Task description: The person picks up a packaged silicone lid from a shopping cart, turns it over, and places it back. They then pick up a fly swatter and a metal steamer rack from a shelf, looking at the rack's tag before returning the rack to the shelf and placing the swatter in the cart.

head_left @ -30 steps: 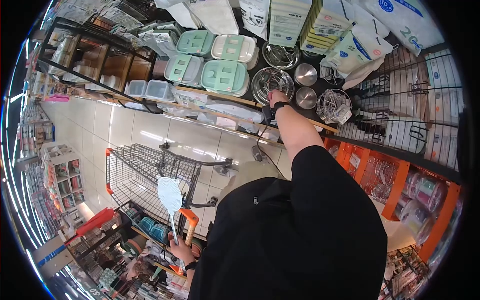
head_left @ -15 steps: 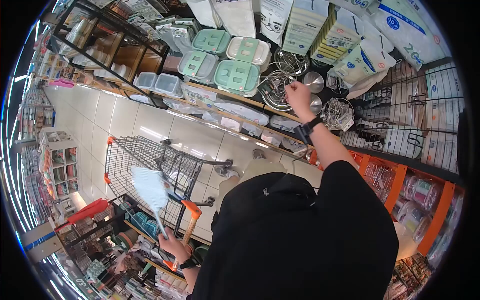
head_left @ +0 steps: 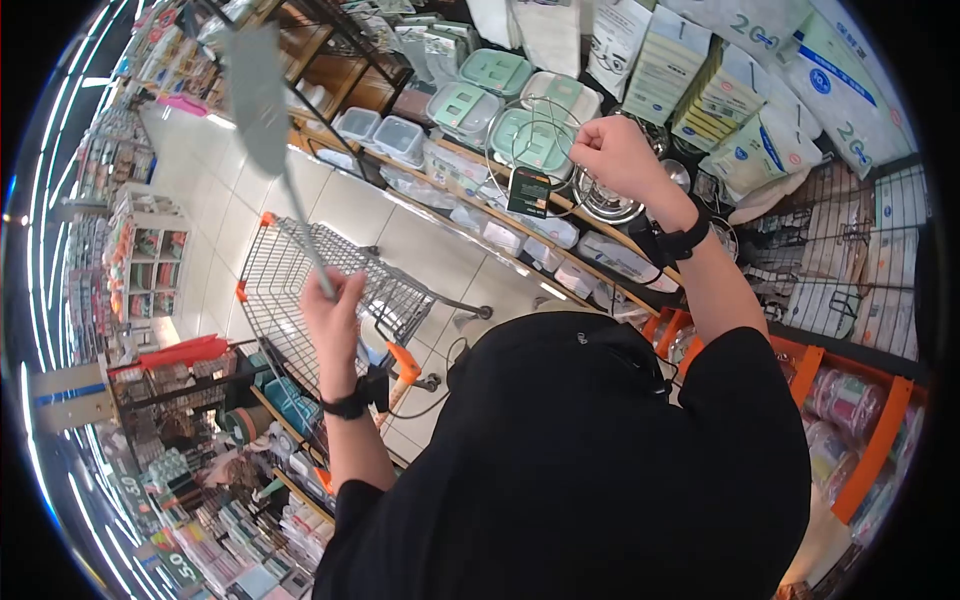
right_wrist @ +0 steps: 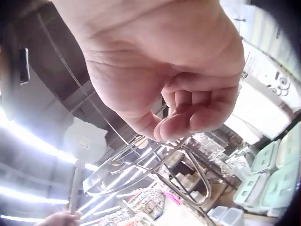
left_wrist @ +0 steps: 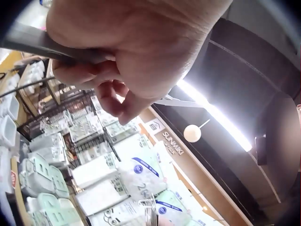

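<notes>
My right hand [head_left: 622,158] pinches a round metal wire rack [head_left: 497,150] with a black tag [head_left: 528,192], raised in front of the lidded green boxes [head_left: 536,140]. In the right wrist view the fingertips of the right hand [right_wrist: 164,75] close on the wire of the rack [right_wrist: 188,176]. My left hand [head_left: 333,315] grips the thin handle of a pale, flat-headed swatter [head_left: 256,100], its head pointing up and away. Part of that handle [left_wrist: 37,42] shows in the left wrist view, running into the curled fingers of the left hand [left_wrist: 127,52].
A wire shopping cart [head_left: 330,285] with orange corners stands on the tiled floor at the left. Metal bowls [head_left: 612,205] and white packages [head_left: 675,65] sit on the shelf behind the right hand. An orange-framed rack [head_left: 872,450] is at the right.
The right hand has lifted the wire rack off the shelf and towards the left. The left hand has risen from beside the cart handle, and the swatter has swung up with it.
</notes>
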Motion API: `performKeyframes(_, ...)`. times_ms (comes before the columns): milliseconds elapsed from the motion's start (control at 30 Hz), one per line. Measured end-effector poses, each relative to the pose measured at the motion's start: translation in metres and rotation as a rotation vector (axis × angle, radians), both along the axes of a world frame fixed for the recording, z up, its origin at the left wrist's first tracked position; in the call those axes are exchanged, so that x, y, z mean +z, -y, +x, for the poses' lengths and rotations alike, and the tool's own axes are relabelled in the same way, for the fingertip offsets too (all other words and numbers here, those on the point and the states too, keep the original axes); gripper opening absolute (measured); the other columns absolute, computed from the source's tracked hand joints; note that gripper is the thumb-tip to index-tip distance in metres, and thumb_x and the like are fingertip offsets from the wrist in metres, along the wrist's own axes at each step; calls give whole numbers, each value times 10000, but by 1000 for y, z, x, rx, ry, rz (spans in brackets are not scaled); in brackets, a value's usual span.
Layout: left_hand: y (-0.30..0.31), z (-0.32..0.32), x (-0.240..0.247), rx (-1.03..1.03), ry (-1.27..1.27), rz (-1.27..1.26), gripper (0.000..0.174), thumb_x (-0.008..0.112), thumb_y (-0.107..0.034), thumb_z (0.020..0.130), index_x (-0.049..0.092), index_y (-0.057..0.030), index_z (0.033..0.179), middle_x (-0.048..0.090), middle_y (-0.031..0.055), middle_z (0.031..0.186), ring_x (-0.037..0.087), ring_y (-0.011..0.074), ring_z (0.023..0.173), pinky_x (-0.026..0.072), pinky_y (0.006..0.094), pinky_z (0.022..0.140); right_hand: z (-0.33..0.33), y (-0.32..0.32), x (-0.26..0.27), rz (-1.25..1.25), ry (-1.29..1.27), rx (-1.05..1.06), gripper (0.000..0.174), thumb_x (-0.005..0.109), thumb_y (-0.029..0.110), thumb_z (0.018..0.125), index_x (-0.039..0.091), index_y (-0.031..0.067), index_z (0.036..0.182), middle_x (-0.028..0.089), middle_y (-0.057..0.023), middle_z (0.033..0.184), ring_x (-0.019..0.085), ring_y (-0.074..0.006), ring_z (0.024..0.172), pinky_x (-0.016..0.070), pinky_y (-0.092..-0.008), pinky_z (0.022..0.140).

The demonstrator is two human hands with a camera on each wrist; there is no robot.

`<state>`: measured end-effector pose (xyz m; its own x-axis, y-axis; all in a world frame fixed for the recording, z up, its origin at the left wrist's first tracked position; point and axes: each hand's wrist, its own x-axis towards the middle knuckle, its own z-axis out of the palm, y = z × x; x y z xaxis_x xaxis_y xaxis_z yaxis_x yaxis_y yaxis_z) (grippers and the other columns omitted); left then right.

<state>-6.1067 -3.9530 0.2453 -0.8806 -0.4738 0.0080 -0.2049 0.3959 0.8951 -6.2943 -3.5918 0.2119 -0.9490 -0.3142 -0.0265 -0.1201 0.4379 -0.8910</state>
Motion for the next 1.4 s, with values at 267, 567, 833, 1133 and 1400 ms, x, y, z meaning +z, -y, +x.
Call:
performKeyframes(267, -55, -34, 25, -484, 15, 482, 463, 768, -62, 794, 551, 38, 1191, 696, 65, 1010, 555, 61, 729, 459, 207, 644, 44, 51, 26, -395, 460, 132, 178, 593, 136, 900, 615, 1, 786, 668, -78, 683, 668, -145, 567, 482, -246, 462)
performKeyframes(567, -79, -36, 19, -213, -99, 575, 215, 647, -139, 922, 677, 15, 1068, 696, 47, 857, 481, 39, 678, 347, 210, 617, 76, 79, 18, -283, 377, 238, 240, 670, 223, 915, 627, -2, 842, 668, -57, 688, 633, -99, 564, 458, -231, 465)
performKeyframes(833, -47, -19, 21, -199, -117, 556, 195, 646, -198, 933, 681, -11, 975, 676, 46, 702, 371, 2, 479, 241, 188, 431, 81, 81, 29, -500, 72, 152, 217, 671, 187, 931, 599, 25, 806, 494, 64, 629, 407, -4, 582, 304, -198, 500)
performKeyframes(1133, -31, 7, 39, -264, -176, 653, 384, 515, -388, 1018, 670, -47, 935, 661, 36, 682, 344, -2, 486, 229, 199, 439, 106, 66, 32, -470, 356, 667, 157, 638, 90, 936, 600, 20, 801, 598, 3, 645, 529, -24, 553, 392, -183, 493)
performKeyframes(1400, -19, 29, 53, -269, -172, 639, 401, 502, -389, 1022, 657, -49, 877, 648, 56, 664, 414, 24, 475, 274, 187, 452, 118, 83, 34, -476, 386, 819, 134, 633, 93, 946, 624, -7, 858, 638, -33, 690, 595, -61, 587, 474, -194, 532)
